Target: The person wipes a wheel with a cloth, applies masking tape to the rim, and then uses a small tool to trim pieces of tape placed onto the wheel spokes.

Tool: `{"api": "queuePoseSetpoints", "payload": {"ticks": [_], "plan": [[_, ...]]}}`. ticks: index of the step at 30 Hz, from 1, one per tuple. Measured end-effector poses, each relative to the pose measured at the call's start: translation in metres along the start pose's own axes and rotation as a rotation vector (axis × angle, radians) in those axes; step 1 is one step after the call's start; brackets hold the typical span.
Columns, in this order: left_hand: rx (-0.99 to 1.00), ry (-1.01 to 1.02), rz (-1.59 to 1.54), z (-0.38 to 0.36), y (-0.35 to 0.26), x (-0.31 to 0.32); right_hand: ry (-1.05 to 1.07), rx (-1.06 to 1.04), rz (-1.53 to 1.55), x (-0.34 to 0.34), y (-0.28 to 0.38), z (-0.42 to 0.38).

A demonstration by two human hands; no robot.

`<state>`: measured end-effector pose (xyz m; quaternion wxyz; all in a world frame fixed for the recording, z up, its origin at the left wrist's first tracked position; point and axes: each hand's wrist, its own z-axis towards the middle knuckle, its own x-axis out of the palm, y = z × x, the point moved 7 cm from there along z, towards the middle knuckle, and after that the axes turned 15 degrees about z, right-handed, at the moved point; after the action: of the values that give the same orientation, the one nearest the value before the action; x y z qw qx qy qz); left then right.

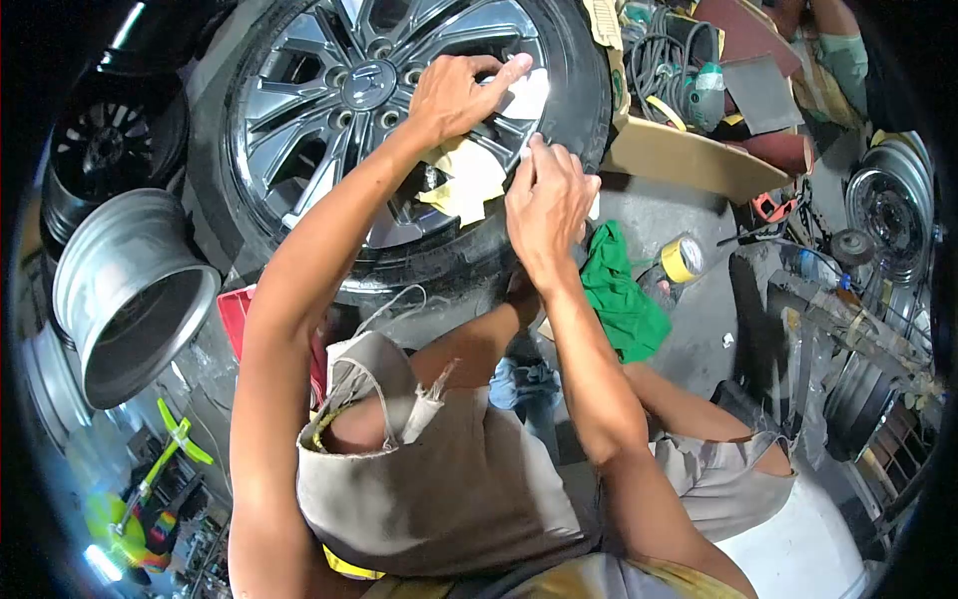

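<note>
A chrome and dark multi-spoke car wheel (pixel 299 90) with its black tire (pixel 584 90) lies in front of me. My left hand (pixel 454 95) rests over the spokes near the hub, thumb stretched toward a white piece (pixel 529 95) by the rim. Below that hand, pale yellow masking tape (pixel 464 180) covers part of a spoke and opening. At the rim's right edge is my right hand (pixel 551 205), fingertips pinched together. What lies between those fingertips is too small to make out.
A cardboard box (pixel 689 160) with cables and a green power tool (pixel 707 95) stands at the right. Nearby lie a green cloth (pixel 624 295) and a yellow tape roll (pixel 683 260). Bare rims (pixel 130 280) stand at the left; another wheel (pixel 888 215) is far right.
</note>
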<state>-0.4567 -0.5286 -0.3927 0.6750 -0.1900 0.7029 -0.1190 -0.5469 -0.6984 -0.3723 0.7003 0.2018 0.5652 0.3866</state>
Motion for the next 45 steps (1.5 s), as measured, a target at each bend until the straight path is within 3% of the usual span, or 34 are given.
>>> {"api": "queuePoseSetpoints", "payload": {"ticks": [7, 10, 13, 17, 19, 22, 26, 29, 31, 32, 33, 35, 37, 38, 41, 45], "plan": [[0.003, -0.074, -0.002, 0.001, 0.000, -0.001, 0.014, -0.009, 0.037, -0.008, 0.000, -0.002], [0.160, -0.087, -0.089, -0.001, -0.006, -0.008, -0.063, -0.012, 0.454, -0.031, -0.015, 0.024], [0.367, -0.209, 0.110, -0.024, -0.019, -0.026, -0.112, 0.262, 0.631, -0.061, -0.067, 0.031], [0.646, -0.065, 0.387, -0.073, -0.038, -0.005, -0.032, 0.193, 0.640, -0.073, -0.092, 0.034], [0.631, 0.090, 0.412, -0.091, -0.041, 0.006, 0.054, 0.112, 0.446, -0.072, -0.077, 0.038], [0.682, 0.163, 0.390, -0.107, -0.045, -0.003, 0.100, 0.074, 0.420, -0.070, -0.082, 0.044], [0.591, 0.065, -0.009, -0.119, -0.058, -0.047, 0.198, 0.030, 0.423, -0.075, -0.079, 0.052], [0.547, -0.002, -0.110, -0.124, -0.051, -0.052, 0.275, 0.029, 0.430, -0.077, -0.084, 0.053], [0.503, -0.025, -0.102, -0.121, -0.052, -0.051, 0.306, -0.182, 0.192, -0.084, -0.069, 0.057], [0.410, -0.043, -0.080, -0.114, -0.048, -0.052, 0.310, -0.186, 0.189, -0.086, -0.062, 0.058], [0.313, -0.059, -0.057, -0.108, -0.042, -0.052, 0.312, -0.028, 0.303, -0.084, -0.060, 0.058], [0.315, -0.013, -0.129, -0.098, -0.038, -0.050, 0.275, 0.222, 0.541, -0.073, -0.052, 0.050], [0.283, 0.060, -0.183, -0.088, -0.044, -0.049, 0.369, 0.172, 0.623, -0.060, -0.038, 0.053], [0.359, 0.029, -0.196, -0.084, -0.048, -0.047, 0.410, -0.008, 0.601, -0.056, -0.022, 0.059], [0.392, 0.026, -0.223, -0.068, -0.051, -0.037, 0.494, -0.185, 0.586, -0.040, -0.009, 0.072], [0.291, -0.088, -0.228, -0.062, -0.043, -0.042, 0.504, -0.027, 0.603, -0.033, -0.027, 0.081]]}}
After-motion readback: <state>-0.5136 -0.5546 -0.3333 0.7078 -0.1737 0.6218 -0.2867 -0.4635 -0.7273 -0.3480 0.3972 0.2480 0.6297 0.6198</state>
